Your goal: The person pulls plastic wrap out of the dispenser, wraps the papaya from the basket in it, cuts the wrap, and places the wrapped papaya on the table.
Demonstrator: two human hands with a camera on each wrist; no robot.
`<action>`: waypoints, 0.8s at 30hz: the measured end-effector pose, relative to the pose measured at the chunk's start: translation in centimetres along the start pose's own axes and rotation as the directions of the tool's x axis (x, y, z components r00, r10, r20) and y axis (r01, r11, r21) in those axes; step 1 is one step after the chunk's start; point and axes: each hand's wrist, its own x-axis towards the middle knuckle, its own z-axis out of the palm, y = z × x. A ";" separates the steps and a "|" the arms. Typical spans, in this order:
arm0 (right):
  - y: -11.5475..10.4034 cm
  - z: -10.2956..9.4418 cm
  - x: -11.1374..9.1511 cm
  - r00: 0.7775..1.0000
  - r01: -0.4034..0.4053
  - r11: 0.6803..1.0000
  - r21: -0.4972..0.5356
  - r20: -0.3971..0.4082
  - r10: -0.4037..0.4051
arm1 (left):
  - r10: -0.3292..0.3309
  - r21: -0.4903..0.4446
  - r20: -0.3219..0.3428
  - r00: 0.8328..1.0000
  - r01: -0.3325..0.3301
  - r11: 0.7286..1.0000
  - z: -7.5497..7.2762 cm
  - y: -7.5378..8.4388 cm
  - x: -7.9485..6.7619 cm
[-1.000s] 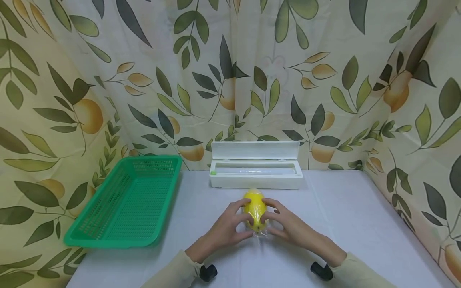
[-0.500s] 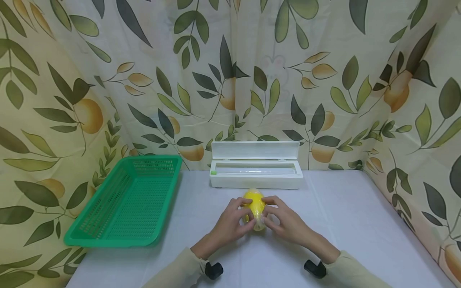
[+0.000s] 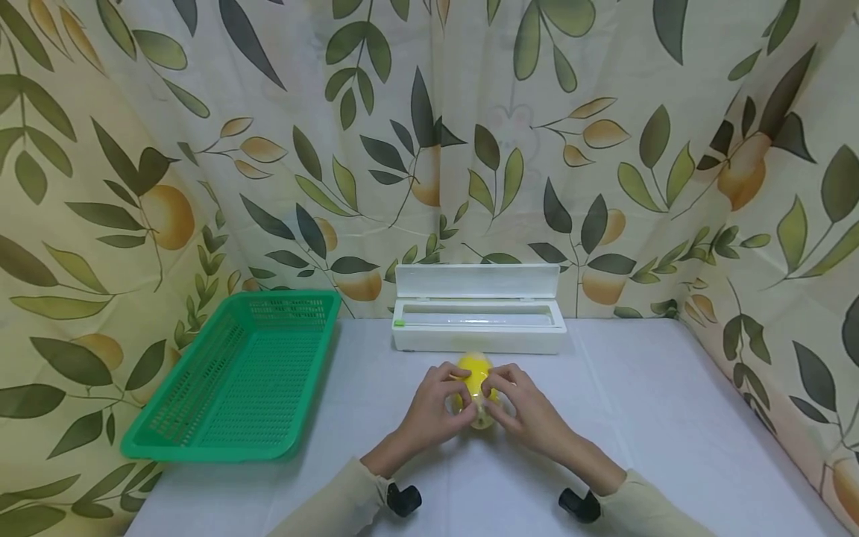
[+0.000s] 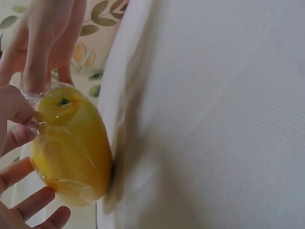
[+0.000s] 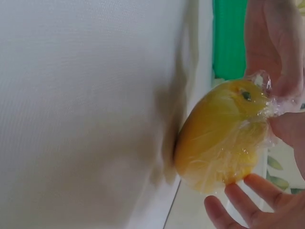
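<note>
A yellow oval fruit [image 3: 475,365] with a small green stem spot lies on the white table, wrapped in clear cling film [image 5: 260,80]. My left hand [image 3: 432,409] is on its left side, thumb and index finger pinching the gathered film near the stem end. From the other side my right hand [image 3: 537,414] pinches the film with its thumb and index finger. In the left wrist view, the left hand's other fingers [image 4: 35,202] are spread beside the fruit [image 4: 78,148]. Part of the right hand's grip is hidden in its own wrist view.
Behind the fruit stands a white cling film dispenser box [image 3: 479,340] with its lid raised and a roll inside. To the left is a green plastic basket [image 3: 288,440]. A leaf-patterned curtain [image 3: 429,149] borders the table at the back and sides.
Both hands have drawn in around the near end of the fruit and pinch the film there. The loose film that stuck out toward me has been gathered up over the fruit.
</note>
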 end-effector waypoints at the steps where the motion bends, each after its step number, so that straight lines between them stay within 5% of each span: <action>1: 0.0 0.0 0.0 1.000 0.005 1.000 0.007 0.008 -0.006 | -0.008 -0.006 -0.001 1.000 0.008 1.000 0.0 0.0 0.0; 10: 0.5 -0.4 0.0 0.999 0.037 0.998 0.046 0.022 -0.039 | -0.033 -0.022 0.016 0.999 0.034 0.999 0.0 -0.3 0.1; 24: 0.9 -1.3 0.9 0.994 -0.051 0.994 0.098 0.102 0.041 | 0.138 -0.108 0.106 0.985 -0.126 0.986 -0.9 -1.7 -0.4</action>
